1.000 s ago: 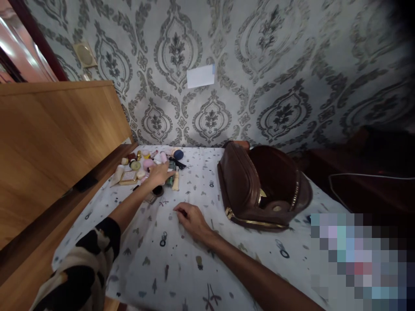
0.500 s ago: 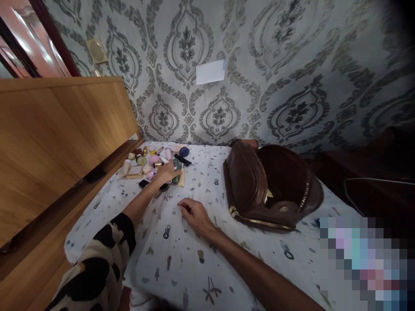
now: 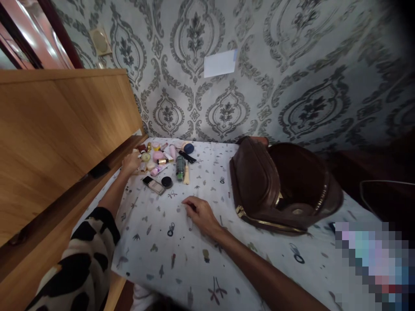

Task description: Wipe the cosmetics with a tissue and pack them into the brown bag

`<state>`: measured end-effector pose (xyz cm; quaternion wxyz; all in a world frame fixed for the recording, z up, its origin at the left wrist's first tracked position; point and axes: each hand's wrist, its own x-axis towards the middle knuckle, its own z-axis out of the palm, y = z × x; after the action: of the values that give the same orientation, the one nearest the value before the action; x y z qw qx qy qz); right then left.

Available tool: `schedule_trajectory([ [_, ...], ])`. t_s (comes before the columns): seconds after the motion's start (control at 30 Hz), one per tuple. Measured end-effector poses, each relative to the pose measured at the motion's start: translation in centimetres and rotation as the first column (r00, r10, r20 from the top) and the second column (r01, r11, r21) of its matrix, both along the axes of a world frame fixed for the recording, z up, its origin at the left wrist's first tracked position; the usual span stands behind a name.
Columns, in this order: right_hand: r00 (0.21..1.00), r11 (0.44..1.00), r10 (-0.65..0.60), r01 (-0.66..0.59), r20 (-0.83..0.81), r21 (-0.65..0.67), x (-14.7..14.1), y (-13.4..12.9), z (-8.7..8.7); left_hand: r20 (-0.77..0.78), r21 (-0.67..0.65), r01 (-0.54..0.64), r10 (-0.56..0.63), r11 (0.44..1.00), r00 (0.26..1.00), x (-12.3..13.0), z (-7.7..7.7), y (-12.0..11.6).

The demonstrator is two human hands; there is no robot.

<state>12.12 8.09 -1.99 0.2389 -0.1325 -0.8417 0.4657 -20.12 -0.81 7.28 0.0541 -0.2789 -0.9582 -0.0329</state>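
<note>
My left hand reaches to the left end of a cluster of cosmetics. It covers the spot by a gold-edged box; its fingertips are mostly hidden, so I cannot tell whether it grips anything. Close to it lie a round green-topped jar and a pink oval item. A green bottle, a beige tube, a black round case and a rectangular bottle with a black cap lie at the near right of the cluster. My right hand rests on the sheet, loosely curled, fingers slightly apart, holding nothing.
A brown leather bag with its zip undone stands on the right of the patterned sheet. A wooden panel borders the left side. Behind is a papered wall with a white card. A blurred patch covers the lower right.
My left hand has moved left from the green bottle and beige tube to the cluster's left end, uncovering the bottles and black case. My right hand stays about where it was. The view has shifted slightly.
</note>
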Motion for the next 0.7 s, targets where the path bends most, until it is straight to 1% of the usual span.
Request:
schedule_trajectory([
  [0.1, 1.0, 1.0, 0.003, -0.003, 0.008, -0.007, 0.1, 0.0, 0.0, 0.045, -0.065, 0.028, -0.025, 0.997, 0.999, -1.5, -1.0, -1.3],
  [0.2, 1.0, 1.0, 0.007, -0.007, 0.015, -0.001, 0.1, 0.1, 0.1, 0.077, -0.107, 0.064, -0.056, 0.992, 0.995, -2.5, -1.7, -2.1],
  [0.3, 1.0, 1.0, 0.009, -0.009, 0.012, 0.003, 0.1, 0.1, 0.1, 0.105, -0.131, 0.076, -0.063, 0.988, 0.992, -3.2, -1.8, -2.5],
  [0.4, 1.0, 1.0, 0.014, -0.014, -0.001, -0.001, 0.0, 0.1, 0.0, 0.087, -0.118, 0.076, -0.066, 0.99, 0.994, -3.3, -1.7, -2.7],
  [0.5, 1.0, 1.0, 0.012, -0.012, -0.009, -0.009, -0.1, 0.1, -0.1, 0.014, -0.056, 0.058, -0.057, 0.997, 0.998, -3.2, -1.7, -2.2],
  [0.57, 1.0, 1.0, 0.004, -0.005, -0.005, -0.013, -0.1, 0.0, -0.1, -0.02, -0.014, 0.053, -0.053, 0.999, 0.998, -3.2, -1.7, -1.5],
  [0.7, 1.0, 1.0, 0.009, -0.008, 0.007, -0.017, 0.1, 0.1, 0.0, -0.006, 0.004, 0.048, -0.048, 0.999, 0.999, -3.7, -1.9, 0.7],
])
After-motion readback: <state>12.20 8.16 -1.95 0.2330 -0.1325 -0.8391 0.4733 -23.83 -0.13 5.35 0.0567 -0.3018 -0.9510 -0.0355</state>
